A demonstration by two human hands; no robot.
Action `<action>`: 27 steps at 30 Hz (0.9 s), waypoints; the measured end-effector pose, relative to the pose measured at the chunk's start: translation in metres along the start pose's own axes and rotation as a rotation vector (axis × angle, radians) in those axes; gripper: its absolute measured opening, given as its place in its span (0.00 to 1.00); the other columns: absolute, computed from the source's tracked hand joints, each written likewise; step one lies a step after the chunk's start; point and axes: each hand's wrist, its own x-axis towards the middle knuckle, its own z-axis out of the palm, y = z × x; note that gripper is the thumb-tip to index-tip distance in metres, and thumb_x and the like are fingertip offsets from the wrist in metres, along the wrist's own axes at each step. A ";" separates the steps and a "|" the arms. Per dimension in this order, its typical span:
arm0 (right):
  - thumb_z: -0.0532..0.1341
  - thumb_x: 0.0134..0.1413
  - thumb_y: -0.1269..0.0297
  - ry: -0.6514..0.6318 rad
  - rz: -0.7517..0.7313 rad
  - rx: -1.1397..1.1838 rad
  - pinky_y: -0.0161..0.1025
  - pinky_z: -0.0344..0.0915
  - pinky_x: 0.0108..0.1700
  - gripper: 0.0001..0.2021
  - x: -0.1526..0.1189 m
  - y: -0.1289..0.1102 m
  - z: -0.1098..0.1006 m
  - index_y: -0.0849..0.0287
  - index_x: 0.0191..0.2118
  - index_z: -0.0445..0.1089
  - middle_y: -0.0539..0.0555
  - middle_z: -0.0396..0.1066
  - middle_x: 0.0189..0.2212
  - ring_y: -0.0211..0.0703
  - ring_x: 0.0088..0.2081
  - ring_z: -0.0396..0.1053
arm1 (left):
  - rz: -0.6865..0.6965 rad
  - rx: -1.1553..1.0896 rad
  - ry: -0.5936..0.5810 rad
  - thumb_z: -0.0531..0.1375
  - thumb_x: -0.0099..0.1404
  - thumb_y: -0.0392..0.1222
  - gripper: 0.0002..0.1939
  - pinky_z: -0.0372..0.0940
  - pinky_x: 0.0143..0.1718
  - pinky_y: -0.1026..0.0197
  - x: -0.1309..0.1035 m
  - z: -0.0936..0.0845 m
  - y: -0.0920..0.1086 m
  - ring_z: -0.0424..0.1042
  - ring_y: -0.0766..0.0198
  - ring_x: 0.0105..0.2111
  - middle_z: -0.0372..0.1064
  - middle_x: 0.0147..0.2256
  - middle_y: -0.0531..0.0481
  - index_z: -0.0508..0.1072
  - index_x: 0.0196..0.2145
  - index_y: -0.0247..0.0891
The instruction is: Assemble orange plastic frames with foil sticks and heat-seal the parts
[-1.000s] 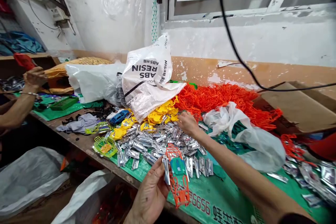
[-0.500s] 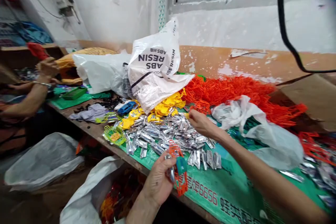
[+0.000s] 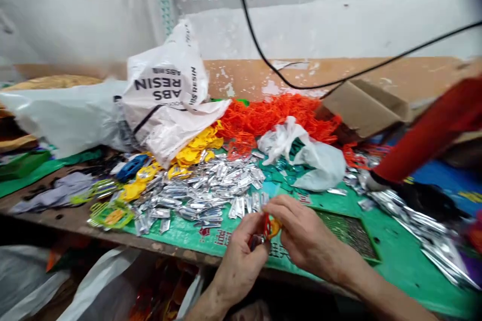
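Note:
My left hand (image 3: 241, 253) is closed around an orange plastic frame (image 3: 267, 226) at the front edge of the bench. Something shiny is also partly visible in that palm. My right hand (image 3: 303, 233) meets it from the right, its fingers pinching a small yellow plastic piece (image 3: 276, 227) against the frame. Fingers cover much of both parts. Just beyond the hands lies a spread of silver blade-like pieces (image 3: 211, 188). Behind these are yellow plastic pieces (image 3: 198, 146) and a large heap of orange plastic frames (image 3: 282, 115).
A green tray (image 3: 371, 248) of small dark parts sits right of my hands. White bags (image 3: 165, 85) stand at the back left; a thin white bag (image 3: 320, 165) lies over teal pieces. At right are a cardboard box (image 3: 365, 108) and a co-worker's red sleeve (image 3: 429, 130). A black cable (image 3: 259, 47) hangs above.
My right hand has come back from the pile to my left hand, now with a yellow piece. The view has turned right, bringing in the tray and red sleeve.

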 end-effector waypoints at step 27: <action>0.74 0.44 0.52 0.427 0.738 1.230 0.42 0.57 0.61 0.40 -0.067 0.003 0.039 0.43 0.63 0.60 0.50 0.62 0.61 0.50 0.60 0.61 | 0.730 0.714 -0.026 0.53 0.64 0.25 0.36 0.66 0.58 0.51 0.012 0.028 -0.050 0.66 0.53 0.59 0.66 0.59 0.37 0.52 0.67 0.40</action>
